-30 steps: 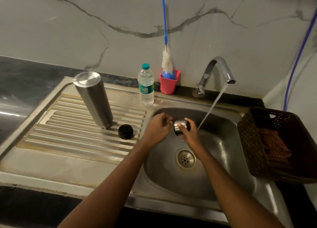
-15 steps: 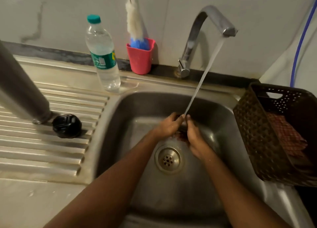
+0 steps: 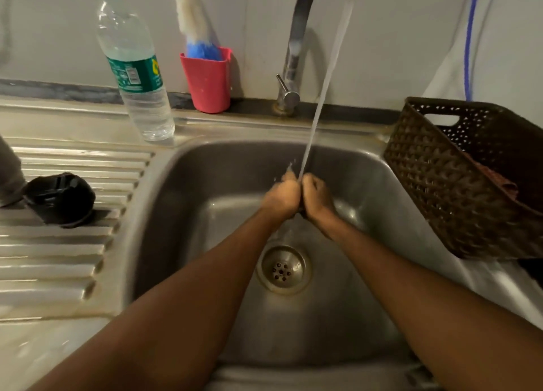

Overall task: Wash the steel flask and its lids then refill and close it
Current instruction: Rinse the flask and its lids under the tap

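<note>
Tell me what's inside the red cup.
A brush stands in the red cup, blue and white bristles showing above the rim; its lower end is hidden by the cup's wall.

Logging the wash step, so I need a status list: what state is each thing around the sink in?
Tap: running.
Left hand: curled against right hand under the stream; contents hidden.
Water bottle: capped, upright.
Black lid: off, lying on drainboard.
Steel flask: mostly out of frame.
Red cup: upright, holding brush.
Basket: holds a cloth.
Drain: unplugged.
</note>
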